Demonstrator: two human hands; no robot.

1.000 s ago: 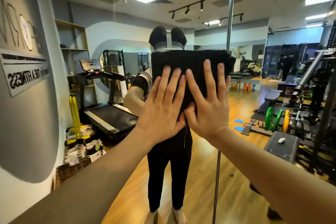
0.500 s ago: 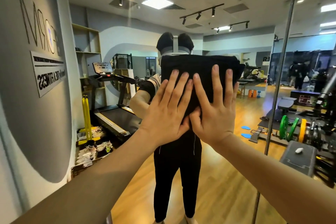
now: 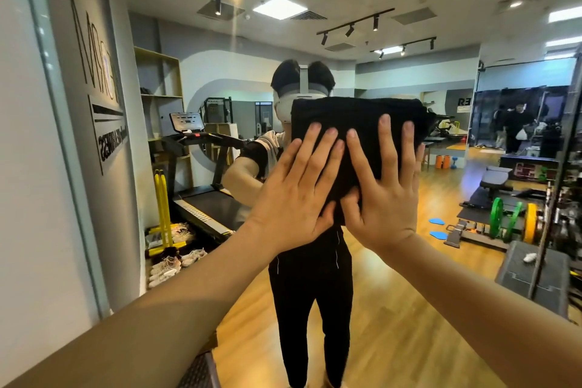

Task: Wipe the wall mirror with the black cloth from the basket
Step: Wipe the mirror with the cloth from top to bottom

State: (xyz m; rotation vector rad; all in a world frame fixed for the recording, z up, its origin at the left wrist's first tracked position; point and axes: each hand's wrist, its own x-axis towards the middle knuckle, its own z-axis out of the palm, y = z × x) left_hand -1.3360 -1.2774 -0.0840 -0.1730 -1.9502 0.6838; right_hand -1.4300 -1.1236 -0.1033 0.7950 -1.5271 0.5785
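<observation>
Gym mirror (image 3: 409,309) ahead: left hand (image 3: 296,195) and right hand (image 3: 385,195), fingers flat, press the black cloth (image 3: 356,116), its long axis lying sideways.

Gym rm: wood floor (image 3: 393,340), treadmill (image 3: 201,198) left, ceiling track lights (image 3: 349,30), weight plates (image 3: 497,214) right.

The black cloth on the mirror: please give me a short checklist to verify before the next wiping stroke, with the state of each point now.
1. Left hand lies flat on the black cloth, fingers straight: ok.
2. Right hand also flat on the cloth, beside the left: ok.
3. Cloth is folded into a pad, with no loose corner hanging: ok.
4. Cloth pressed against the wall mirror: ok.
5. Mirror's left frame edge is apart from the cloth, leaving room to stroke left: ok.
6. Streaks or dirt remaining on the glass: cannot tell.
</observation>
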